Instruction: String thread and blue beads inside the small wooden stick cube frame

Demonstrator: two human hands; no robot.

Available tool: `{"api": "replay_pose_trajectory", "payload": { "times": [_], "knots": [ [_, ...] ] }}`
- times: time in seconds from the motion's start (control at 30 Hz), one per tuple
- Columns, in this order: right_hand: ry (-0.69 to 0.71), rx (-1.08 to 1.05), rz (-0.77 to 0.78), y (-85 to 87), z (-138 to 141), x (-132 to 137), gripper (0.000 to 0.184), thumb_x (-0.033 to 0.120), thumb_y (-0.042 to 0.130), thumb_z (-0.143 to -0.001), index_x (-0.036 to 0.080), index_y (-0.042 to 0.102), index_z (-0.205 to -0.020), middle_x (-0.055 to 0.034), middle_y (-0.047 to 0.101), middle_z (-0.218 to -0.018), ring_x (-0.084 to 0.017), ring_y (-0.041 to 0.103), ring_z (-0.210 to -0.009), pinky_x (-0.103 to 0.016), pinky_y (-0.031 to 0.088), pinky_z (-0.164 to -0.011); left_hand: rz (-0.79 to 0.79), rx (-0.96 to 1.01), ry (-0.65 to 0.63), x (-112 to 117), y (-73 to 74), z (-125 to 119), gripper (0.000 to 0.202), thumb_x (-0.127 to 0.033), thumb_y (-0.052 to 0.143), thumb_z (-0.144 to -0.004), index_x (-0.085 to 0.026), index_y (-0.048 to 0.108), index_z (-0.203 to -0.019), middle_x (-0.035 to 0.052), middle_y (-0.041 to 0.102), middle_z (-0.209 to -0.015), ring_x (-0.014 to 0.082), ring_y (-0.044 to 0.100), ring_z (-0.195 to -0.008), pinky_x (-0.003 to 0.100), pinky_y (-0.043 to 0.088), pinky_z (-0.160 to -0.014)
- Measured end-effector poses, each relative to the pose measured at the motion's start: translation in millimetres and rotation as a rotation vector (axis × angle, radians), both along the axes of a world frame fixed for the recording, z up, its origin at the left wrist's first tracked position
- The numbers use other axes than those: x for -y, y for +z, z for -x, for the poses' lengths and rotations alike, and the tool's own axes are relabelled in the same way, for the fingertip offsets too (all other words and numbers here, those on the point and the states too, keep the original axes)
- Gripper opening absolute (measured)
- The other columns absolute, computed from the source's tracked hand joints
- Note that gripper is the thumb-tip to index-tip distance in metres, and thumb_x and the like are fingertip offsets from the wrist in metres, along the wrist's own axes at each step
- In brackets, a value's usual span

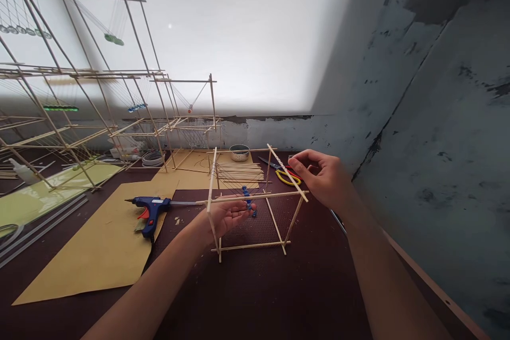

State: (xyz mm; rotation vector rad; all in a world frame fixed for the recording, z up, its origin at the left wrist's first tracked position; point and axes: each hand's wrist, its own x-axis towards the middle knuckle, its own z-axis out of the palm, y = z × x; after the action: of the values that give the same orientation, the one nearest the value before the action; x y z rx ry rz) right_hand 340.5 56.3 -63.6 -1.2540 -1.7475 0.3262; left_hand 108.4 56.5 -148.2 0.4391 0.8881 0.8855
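Note:
A small cube-shaped frame of thin wooden sticks (255, 246) stands on the dark table in front of me. Several blue beads (247, 197) hang inside it on fine threads from its top sticks. My left hand (231, 216) reaches into the frame from the left, palm up and fingers stretched out, right at the beads. Whether the fingers bear the beads' weight is hard to tell. Beside the frame's top right stick is my right hand (319, 172), thumb and forefinger pinched together. Anything between those fingertips is too small to make out.
A blue glue gun (151, 211) lies left on a brown sheet (95, 244). Behind the frame are yellow-handled scissors (289, 177), a metal bowl (239, 153) and loose sticks (241, 171). A tall stick structure (131, 16) with hanging beads fills the left. A worn wall (446, 170) bounds the right.

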Motion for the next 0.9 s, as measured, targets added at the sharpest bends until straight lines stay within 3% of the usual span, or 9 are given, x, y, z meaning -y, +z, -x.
{"api": "replay_pose_trajectory", "payload": {
  "times": [0.47,0.63,0.9],
  "knots": [
    [0.036,-0.016,0.0,-0.6,-0.1,1.8,0.036,0.056,0.064,-0.085,0.02,0.07,-0.086,-0.0041,0.07,-0.075,-0.016,0.056,-0.058,-0.028,0.042,-0.05,-0.03,-0.015,-0.017,-0.9,-0.9,1.7,0.026,0.002,0.063,-0.079,-0.007,0.065,-0.103,0.0139,0.076,-0.084,0.0166,0.074,-0.072,0.019,0.061,-0.067],
    [0.032,-0.015,0.017,0.3,-0.3,3.3,0.033,0.054,0.065,-0.086,0.021,0.07,-0.086,-0.0034,0.07,-0.076,-0.016,0.058,-0.06,-0.027,0.041,-0.052,-0.036,-0.017,-0.014,-1.4,-1.1,1.5,0.022,0.001,0.068,-0.077,-0.007,0.066,-0.098,0.0143,0.076,-0.083,0.0166,0.074,-0.071,0.019,0.06,-0.067],
    [0.032,-0.018,0.043,-1.2,-1.7,2.4,0.032,0.053,0.064,-0.087,0.021,0.069,-0.086,-0.002,0.069,-0.075,-0.015,0.054,-0.06,-0.027,0.04,-0.052,-0.023,-0.03,0.018,1.1,4.0,-1.5,0.015,0.004,0.055,-0.083,-0.005,0.061,-0.093,0.0165,0.074,-0.08,0.0152,0.073,-0.067,0.018,0.059,-0.063]
  ]
}}
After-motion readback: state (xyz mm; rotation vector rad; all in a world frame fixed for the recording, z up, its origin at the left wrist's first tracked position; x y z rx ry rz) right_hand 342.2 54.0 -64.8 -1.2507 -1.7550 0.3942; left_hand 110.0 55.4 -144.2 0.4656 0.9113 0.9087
